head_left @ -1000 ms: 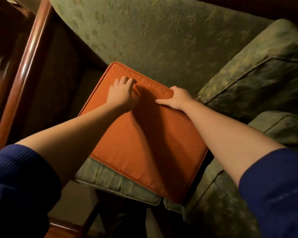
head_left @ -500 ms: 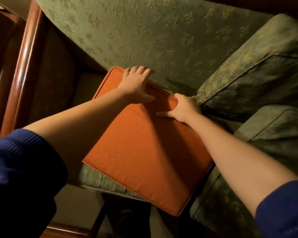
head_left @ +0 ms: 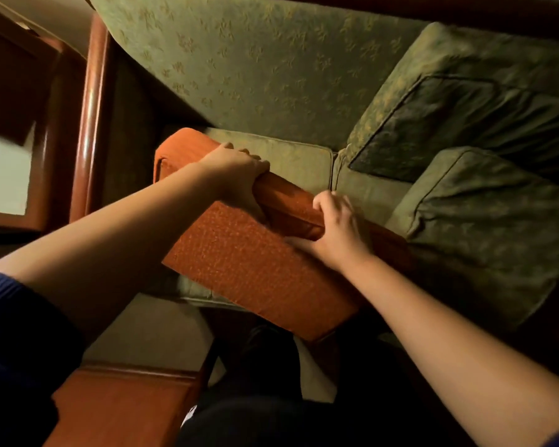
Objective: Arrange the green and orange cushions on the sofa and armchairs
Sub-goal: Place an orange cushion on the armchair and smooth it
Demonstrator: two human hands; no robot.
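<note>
A square orange cushion [head_left: 252, 269] is tipped up on its edge over the green seat [head_left: 300, 164] of the sofa, its far edge raised toward me. My left hand [head_left: 236, 174] grips that upper edge near the left corner. My right hand [head_left: 336, 230] clutches the same edge further right, fingers curled over it. Two green patterned cushions lie on the sofa to the right: one [head_left: 465, 88] leans against the backrest, the other [head_left: 491, 227] sits in front of it, touching the orange cushion's right end.
The sofa's green backrest [head_left: 255, 66] fills the top. A polished wooden armrest [head_left: 89, 117] runs along the left. A wooden table edge [head_left: 120, 404] is at the bottom left, with pale floor and my dark-clad legs [head_left: 265, 382] beside it.
The orange cushion lay flat on the seat with both hands pressing its far edge; now both hands grip that edge and have tipped it up toward me, uncovering the seat behind it.
</note>
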